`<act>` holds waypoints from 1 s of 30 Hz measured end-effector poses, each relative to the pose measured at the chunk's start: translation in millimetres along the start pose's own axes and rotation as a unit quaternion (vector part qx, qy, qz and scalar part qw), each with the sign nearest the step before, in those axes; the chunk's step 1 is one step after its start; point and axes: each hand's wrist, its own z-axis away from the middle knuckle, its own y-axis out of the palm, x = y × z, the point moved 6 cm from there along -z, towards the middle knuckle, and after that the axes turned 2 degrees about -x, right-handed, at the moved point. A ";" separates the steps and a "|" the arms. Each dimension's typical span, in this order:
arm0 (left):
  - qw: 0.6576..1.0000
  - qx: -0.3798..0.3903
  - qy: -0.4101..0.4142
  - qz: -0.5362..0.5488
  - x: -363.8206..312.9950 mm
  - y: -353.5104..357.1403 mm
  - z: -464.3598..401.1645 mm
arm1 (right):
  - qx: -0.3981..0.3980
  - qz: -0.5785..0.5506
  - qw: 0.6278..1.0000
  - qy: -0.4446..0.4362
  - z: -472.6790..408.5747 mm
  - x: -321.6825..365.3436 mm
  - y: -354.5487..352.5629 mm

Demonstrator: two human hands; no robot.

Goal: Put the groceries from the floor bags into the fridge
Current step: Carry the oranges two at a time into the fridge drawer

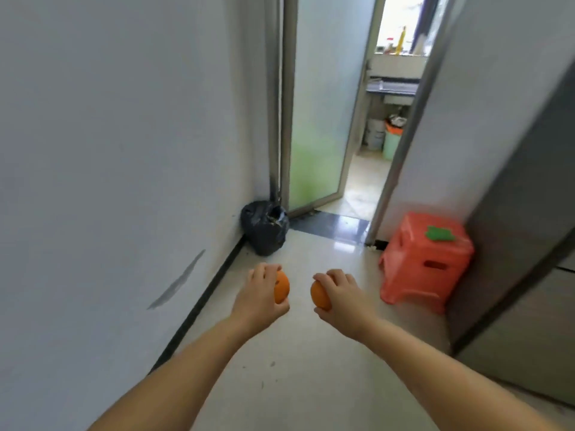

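My left hand (259, 293) grips an orange (281, 287), its fingers curled over the top. My right hand (342, 295) grips a second orange (319, 295) the same way. Both hands are held out in front of me above the pale tiled floor, a short gap between the two fruits. At the right edge stands a grey fridge (525, 244), its doors closed. No grocery bags are in view.
A black bin bag (264, 228) sits in the corner by the left wall. A red plastic stool (426, 259) with a green patch stands next to the fridge. Ahead, a frosted glass door (320, 104) stands ajar onto a kitchen with bins.
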 end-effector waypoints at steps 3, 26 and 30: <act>0.993 0.027 0.113 0.006 -141.6 33.1 -11.6 | -0.054 0.029 0.996 0.066 70.2 -102.1 -67.0; 0.821 -0.015 0.558 0.121 -926.3 168.1 75.8 | -0.328 0.161 0.868 0.336 536.9 -588.1 -435.7; 0.806 -0.066 0.569 0.146 -997.4 162.8 28.2 | -0.345 0.199 0.871 0.287 510.2 -644.8 -488.6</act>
